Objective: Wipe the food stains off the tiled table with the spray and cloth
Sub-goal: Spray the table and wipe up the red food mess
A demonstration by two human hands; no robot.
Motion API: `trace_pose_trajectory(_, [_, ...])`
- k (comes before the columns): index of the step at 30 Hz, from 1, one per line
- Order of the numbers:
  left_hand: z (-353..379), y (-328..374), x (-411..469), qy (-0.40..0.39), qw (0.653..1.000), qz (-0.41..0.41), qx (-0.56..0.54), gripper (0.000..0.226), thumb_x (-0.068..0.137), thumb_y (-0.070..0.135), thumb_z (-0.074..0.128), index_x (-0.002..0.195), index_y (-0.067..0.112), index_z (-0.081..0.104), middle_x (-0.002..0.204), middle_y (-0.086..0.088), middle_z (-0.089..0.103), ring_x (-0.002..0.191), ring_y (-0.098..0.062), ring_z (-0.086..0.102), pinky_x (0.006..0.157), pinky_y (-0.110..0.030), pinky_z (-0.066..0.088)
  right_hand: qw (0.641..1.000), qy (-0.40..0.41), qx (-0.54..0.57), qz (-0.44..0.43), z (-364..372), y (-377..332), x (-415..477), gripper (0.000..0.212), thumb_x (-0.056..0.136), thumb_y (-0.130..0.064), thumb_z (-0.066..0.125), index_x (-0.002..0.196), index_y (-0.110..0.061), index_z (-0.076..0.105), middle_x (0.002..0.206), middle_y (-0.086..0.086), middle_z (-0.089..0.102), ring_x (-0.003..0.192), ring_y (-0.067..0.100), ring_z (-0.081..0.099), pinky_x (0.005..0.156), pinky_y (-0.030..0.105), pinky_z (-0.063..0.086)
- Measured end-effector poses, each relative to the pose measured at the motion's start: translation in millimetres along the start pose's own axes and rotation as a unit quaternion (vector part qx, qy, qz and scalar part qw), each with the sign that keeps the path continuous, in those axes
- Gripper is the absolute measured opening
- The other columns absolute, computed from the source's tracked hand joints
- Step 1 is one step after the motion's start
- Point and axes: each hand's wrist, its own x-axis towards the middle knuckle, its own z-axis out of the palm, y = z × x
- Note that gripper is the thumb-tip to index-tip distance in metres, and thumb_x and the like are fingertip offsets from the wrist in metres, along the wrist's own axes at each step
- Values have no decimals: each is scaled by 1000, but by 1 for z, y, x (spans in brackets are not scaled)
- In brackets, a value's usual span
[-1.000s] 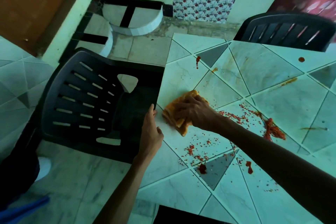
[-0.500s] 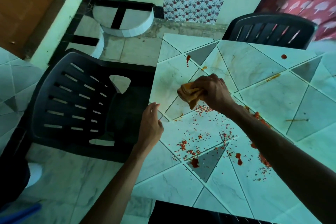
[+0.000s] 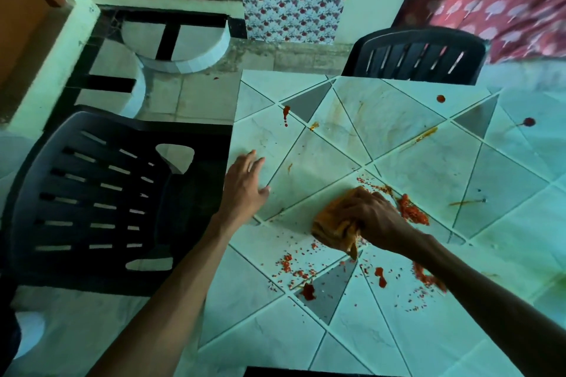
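The cloth (image 3: 332, 225), orange and bunched, sits low on the desk (image 3: 398, 119), a little left of centre, pressed onto the tiles. The right hand (image 3: 372, 217) is on top of it, grip closed round the wad, knuckles up, arm coming in from the lower right. Just beside that hand, on its right, lies a thick red smear (image 3: 412, 213). Below the cloth there's a scatter of red crumbs (image 3: 289, 265) and a darker red blob (image 3: 307, 291) on a grey triangular tile.

Over to the left hand (image 3: 245, 185): fingers straight and spread, grip wide and holding nothing, palm flat at the desk's left edge, well apart from the cloth.

Further up the desk, a red drip (image 3: 286, 113) near the far left corner, a yellowish streak (image 3: 421, 138) towards the right, and two small red spots (image 3: 440, 98) near the far edge.

A dark plastic chair (image 3: 92, 193) stands against the desk's left side, and a second chair (image 3: 416, 55) is tucked in at the far side. Behind it hangs a red patterned curtain (image 3: 505, 3), blurred.
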Motion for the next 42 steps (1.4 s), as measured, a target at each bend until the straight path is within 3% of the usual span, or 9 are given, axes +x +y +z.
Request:
trace_pose_trajectory(4, [0,3,27,-40,999,6,22,78,89,29,66,154,15,26,164,-8,11,151,-31,9,121,-38,10,997,70,18,-7,-44,11,29,42,75,6,68,104,-23,73,106,-5,72,91,24,61,72,45,54])
trace_pose_trajectory(11, [9,-2,32,-46,998,15,31,90,76,23,80,151,12,32,161,-12,22,147,-37,22,116,-50,26,976,193,58,83,-102,22,143,25,83,-5,68,99,-23,73,97,-2,72,89,25,66,69,48,57])
trace_pose_trajectory(16, [13,4,30,-31,999,-3,25,90,77,18,80,152,15,29,162,-9,21,149,-32,18,117,-51,25,973,186,71,114,-107,12,217,27,87,-5,60,101,-22,75,101,3,72,93,28,67,75,47,57])
trace_pose_trajectory(20, [16,1,30,-33,999,-16,7,93,77,18,79,153,17,26,163,-5,17,150,-29,14,120,-49,20,986,121,56,98,-85,-8,226,24,89,-8,58,102,-20,74,101,5,71,95,29,66,77,46,57])
trace_pose_trajectory(25, [22,-3,28,-14,1000,-9,-4,99,65,14,86,149,11,34,158,-13,31,145,-39,29,114,-55,30,995,97,8,11,-36,-10,166,17,97,-16,53,97,-16,70,95,0,68,83,23,65,62,44,58])
trace_pose_trajectory(30, [18,-3,26,-9,1000,-8,-13,96,72,19,82,152,16,29,162,-4,21,150,-29,16,118,-49,22,998,7,-24,-50,-31,-8,85,24,96,-29,48,99,-20,71,112,-3,66,97,18,56,76,23,42])
trace_pose_trajectory(32, [16,-1,25,3,1000,-14,-27,96,73,19,82,152,14,29,161,-3,24,150,-27,17,119,-47,22,998,-16,-46,-50,-36,-1,71,24,97,-21,50,107,-21,72,119,-3,65,103,18,54,79,24,43])
trace_pose_trajectory(35, [14,3,18,32,998,-34,-45,92,73,22,83,150,12,33,156,-6,32,146,-25,26,118,-43,28,999,22,-31,-34,-51,3,72,25,91,-6,60,105,-22,74,111,-4,69,97,21,58,75,32,53])
trace_pose_trajectory(42, [12,0,-6,54,988,-111,-94,91,77,30,82,149,5,33,154,-13,35,142,-26,32,114,-28,22,991,133,-15,-31,-67,-20,175,13,95,-19,63,101,-14,73,98,2,69,90,24,60,64,43,55])
